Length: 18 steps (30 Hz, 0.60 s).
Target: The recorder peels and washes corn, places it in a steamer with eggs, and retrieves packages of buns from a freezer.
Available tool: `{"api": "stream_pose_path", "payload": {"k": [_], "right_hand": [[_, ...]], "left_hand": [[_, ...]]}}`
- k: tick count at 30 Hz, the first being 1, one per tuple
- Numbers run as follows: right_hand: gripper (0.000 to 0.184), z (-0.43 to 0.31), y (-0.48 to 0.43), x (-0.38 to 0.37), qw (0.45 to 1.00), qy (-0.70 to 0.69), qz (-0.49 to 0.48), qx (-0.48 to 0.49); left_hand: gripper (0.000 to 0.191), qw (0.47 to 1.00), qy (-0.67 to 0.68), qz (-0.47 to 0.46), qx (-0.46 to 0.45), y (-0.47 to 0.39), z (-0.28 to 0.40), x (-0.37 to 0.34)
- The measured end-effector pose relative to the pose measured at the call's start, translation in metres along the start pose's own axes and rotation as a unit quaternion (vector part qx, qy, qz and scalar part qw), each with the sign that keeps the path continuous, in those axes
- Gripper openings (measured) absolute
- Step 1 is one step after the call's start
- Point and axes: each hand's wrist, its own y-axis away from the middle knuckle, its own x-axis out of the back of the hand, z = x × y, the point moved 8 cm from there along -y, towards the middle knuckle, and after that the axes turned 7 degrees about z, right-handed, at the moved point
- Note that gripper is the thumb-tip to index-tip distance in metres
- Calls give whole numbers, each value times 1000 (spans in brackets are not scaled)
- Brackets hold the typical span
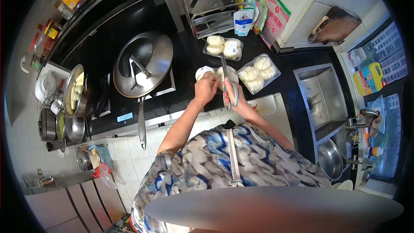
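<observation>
My right hand [233, 92] grips a pair of scissors [235, 95] by the handles, its blades pointing away over a pack of pale steamed buns [229, 72]. At the left part of that pack, my left hand [207, 85] has its fingers bent down onto the wrap; whether they pinch it cannot be told. Just behind lies a second wrapped pack of buns [215, 44] with a label. A third clear pack of buns [255, 74] rests to the right of the scissors.
A lidded pan [144, 64] sits on the stove at left, its long handle [142, 123] over the counter's front edge. Behind the buns stand a metal knife rack [213, 8] and food bags [243, 21]. A steel sink [323, 97] is at right, an open drawer [281, 113] below the counter.
</observation>
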Motion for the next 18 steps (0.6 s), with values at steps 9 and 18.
{"api": "stream_pose_path", "payload": {"k": [9,18], "right_hand": [[52,-5,11,15,998,27,-57,-12],[56,6,44,29,979,92,-167,-68]], "left_hand": [[8,932,288,167,142,32,-72,-12],[10,820,459,155,304,-6,-76,6]]}}
